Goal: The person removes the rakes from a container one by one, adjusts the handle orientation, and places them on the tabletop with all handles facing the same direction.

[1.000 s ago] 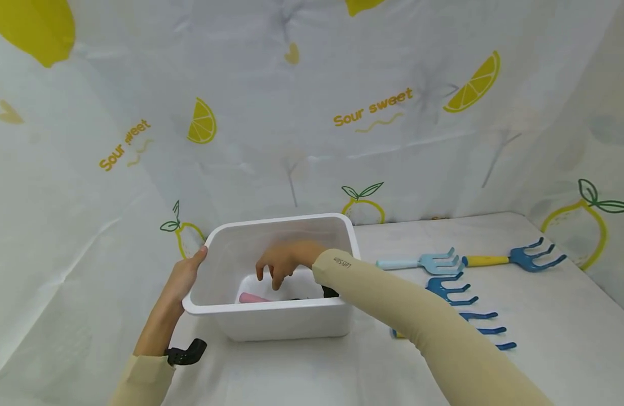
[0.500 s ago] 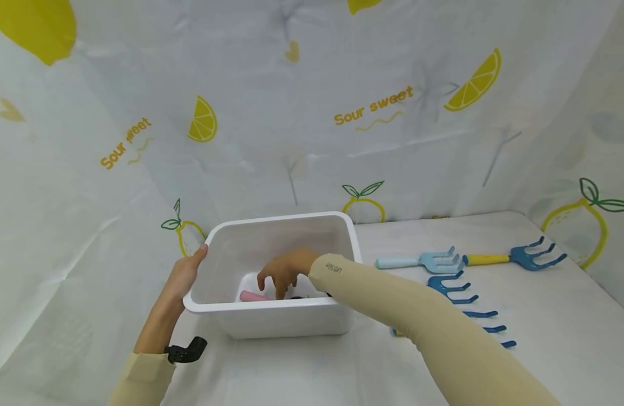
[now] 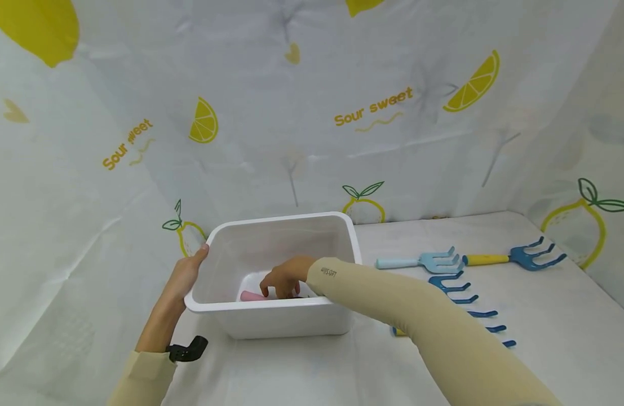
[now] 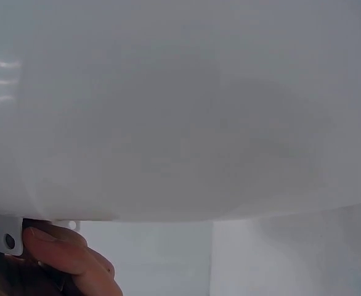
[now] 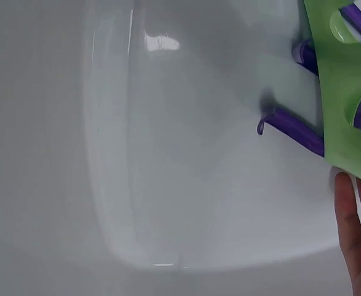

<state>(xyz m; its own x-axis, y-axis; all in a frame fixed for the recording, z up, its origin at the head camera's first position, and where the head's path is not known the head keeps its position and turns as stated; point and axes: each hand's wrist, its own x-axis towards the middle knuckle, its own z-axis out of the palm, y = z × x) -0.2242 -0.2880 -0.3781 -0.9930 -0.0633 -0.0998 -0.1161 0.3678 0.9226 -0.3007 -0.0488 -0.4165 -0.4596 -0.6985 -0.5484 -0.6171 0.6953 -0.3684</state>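
Note:
A white plastic bin point(image 3: 281, 320) stands on the table, and my left hand point(image 3: 185, 277) grips its left rim. My right hand point(image 3: 283, 277) reaches down inside with bent fingers, beside a pink handle point(image 3: 253, 296). In the right wrist view, its fingers point(image 5: 348, 216) lie at the edge of a flat light-green tool part point(image 5: 347, 80) with cut-outs. Purple tines point(image 5: 296, 131) stick out from under that part. Whether the fingertips touch it I cannot tell. The near wall hides most of the bin's contents in the head view.
Right of the bin lie a light blue hand fork point(image 3: 436, 263), a blue hand fork with a yellow handle point(image 3: 509, 258) and more blue forks point(image 3: 451, 286), partly behind the right sleeve point(image 3: 418, 307). A lemon-print sheet point(image 3: 271, 141) rises behind.
My right hand has sunk lower into the bin, toward the things on its floor. My left hand keeps its grip on the rim, and the bin stays in place.

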